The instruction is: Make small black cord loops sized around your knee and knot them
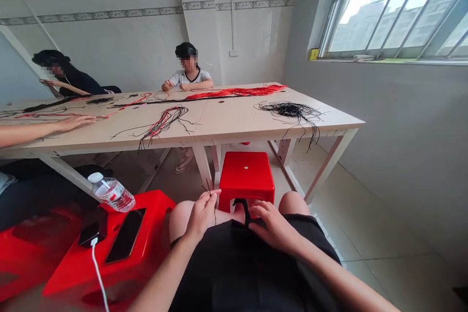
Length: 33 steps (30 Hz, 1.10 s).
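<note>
My left hand (pixel 203 209) is raised over my left thigh, its fingers pinched on a thin black cord (pixel 208 186); the ends stick out above and below the fingertips. Over my lap, my right hand (pixel 272 224) rests by the black clothing (pixel 234 268), fingers spread and slightly bent, with nothing visible in them. A red stool (pixel 246 175) stands just beyond my knees, under the table edge.
The long table (pixel 226 122) bears a black cord tangle (pixel 290 109), a red and black bundle (pixel 166 122) and red cords (pixel 237 91). Two people sit across; another person's arm (pixel 47 129) lies at left. A bottle (pixel 113 192) and phone (pixel 126 235) rest on a red stool.
</note>
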Each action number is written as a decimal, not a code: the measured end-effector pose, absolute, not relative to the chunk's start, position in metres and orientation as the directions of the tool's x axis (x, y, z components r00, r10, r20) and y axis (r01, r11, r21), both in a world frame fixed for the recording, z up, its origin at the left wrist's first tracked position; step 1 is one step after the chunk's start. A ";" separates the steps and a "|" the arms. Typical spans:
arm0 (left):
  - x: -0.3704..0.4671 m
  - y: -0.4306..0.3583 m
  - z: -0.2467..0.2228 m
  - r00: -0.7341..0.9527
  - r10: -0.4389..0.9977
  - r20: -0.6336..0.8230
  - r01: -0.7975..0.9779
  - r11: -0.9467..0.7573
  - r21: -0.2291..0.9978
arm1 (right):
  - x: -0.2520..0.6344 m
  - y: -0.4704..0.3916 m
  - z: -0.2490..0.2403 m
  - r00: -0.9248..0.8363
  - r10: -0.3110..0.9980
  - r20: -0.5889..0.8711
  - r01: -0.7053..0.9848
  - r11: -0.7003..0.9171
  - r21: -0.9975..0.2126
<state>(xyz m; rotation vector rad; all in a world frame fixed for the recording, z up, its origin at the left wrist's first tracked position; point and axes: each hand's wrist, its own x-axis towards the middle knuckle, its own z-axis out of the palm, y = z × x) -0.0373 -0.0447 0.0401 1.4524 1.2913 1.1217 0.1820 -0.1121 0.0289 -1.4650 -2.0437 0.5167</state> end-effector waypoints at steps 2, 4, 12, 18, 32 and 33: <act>-0.012 -0.044 0.067 0.140 0.990 -0.003 -0.001 0.003 1.000 | 0.176 -0.098 0.037 -0.173 0.925 0.339 0.550 0.376 -0.745; 0.009 -0.046 0.083 0.213 0.975 -0.056 -0.169 0.093 0.981 | 0.167 -0.085 0.042 -0.153 0.920 0.362 0.315 0.392 -0.864; 0.009 -0.050 0.094 0.209 0.968 -0.141 -0.372 0.212 0.903 | 0.169 -0.082 0.024 -0.256 0.965 0.061 -0.034 0.055 -0.998; -0.045 -0.033 0.099 -0.058 0.968 -0.244 -0.514 0.181 0.839 | 0.208 -0.086 0.018 -0.213 0.977 -0.017 0.095 0.004 -0.995; -0.142 -0.031 0.062 -0.360 0.840 -0.407 -0.710 0.037 0.703 | 0.236 -0.059 0.025 -0.381 0.911 -0.161 0.255 -0.064 -0.965; -0.149 -0.031 0.065 -0.383 0.831 -0.404 -0.711 0.014 0.703 | 0.239 -0.058 0.023 -0.383 0.908 -0.171 0.260 -0.072 -0.963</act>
